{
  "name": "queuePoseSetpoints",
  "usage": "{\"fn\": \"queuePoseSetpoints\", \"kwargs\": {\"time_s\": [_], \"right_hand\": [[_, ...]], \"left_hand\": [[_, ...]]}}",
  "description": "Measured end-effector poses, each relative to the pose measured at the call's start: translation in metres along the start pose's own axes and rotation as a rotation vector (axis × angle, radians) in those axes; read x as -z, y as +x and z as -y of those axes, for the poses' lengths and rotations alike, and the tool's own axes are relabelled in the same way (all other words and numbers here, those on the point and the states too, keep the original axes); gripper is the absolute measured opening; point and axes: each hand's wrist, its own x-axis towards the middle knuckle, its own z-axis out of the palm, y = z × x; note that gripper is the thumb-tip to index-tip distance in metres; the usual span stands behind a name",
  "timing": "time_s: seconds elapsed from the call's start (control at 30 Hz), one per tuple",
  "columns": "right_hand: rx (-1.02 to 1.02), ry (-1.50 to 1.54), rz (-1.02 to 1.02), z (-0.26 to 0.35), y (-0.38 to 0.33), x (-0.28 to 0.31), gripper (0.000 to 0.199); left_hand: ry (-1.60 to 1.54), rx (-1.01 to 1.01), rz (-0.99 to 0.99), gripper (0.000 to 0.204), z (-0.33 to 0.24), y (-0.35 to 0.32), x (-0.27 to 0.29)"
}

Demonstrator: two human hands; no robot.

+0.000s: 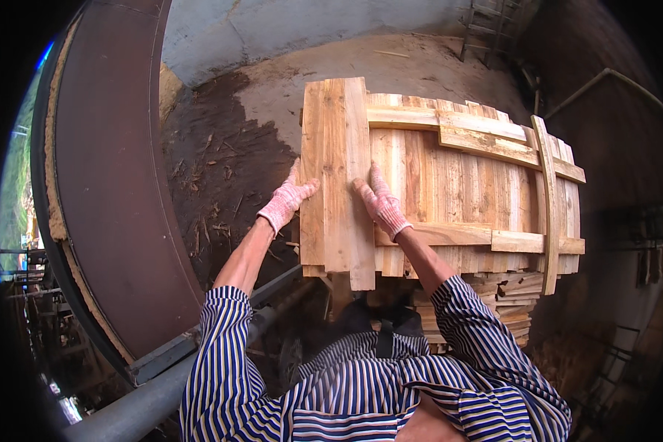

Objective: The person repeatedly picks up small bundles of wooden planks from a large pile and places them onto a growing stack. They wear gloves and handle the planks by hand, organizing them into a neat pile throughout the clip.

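Observation:
Both my hands wear pink knitted gloves. My left hand (287, 202) grips the left edge of a bundle of short pale wooden boards (337, 140), fingers wrapped over the side. On the bundle's right side my right hand (379, 202) presses flat against the top. The bundle lies lengthwise on the left end of a tall stack of wooden slats (479, 191). A few longer strips (486, 140) lie crosswise over that stack. My forearms in blue and white striped sleeves reach up from the lower edge.
A large dark curved metal wall (103, 184) rises at the left. A grey metal pipe (169, 390) runs along the lower left. Dark dirt ground with wood scraps (221, 169) lies beyond the stack. A ladder (486, 29) stands far back.

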Motion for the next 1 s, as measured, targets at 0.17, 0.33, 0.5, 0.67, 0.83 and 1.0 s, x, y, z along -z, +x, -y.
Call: {"fn": "queuePoseSetpoints", "kwargs": {"time_s": [0.17, 0.33, 0.5, 0.67, 0.83, 1.0], "right_hand": [[-0.030, 0.096, -0.031, 0.014, -0.006, -0.021, 0.082], [-0.052, -0.014, -0.088, 0.017, -0.003, -0.005, 0.084], [-0.002, -0.179, -0.193, 0.002, 0.000, 0.007, 0.077], [0.089, -0.336, -0.237, 0.056, -0.064, -0.004, 0.037], [0.476, -0.010, -0.047, -0.014, -0.239, 0.007, 0.021], [-0.265, -0.015, -0.264, -0.160, -0.326, 0.011, 0.030]], "left_hand": [[0.044, -0.061, 0.012, 0.100, 0.004, -0.004, 0.024], [0.050, -0.101, 0.063, 0.092, -0.004, 0.016, 0.008], [0.114, -0.038, 0.092, 0.089, 0.009, 0.033, 0.001], [0.869, -0.248, -0.187, 0.091, -0.003, 0.031, 0.012], [0.840, -0.726, -0.136, 0.074, -0.051, -0.074, -0.193], [0.731, -0.523, 0.801, 0.054, 0.060, -0.122, -0.312]]}}
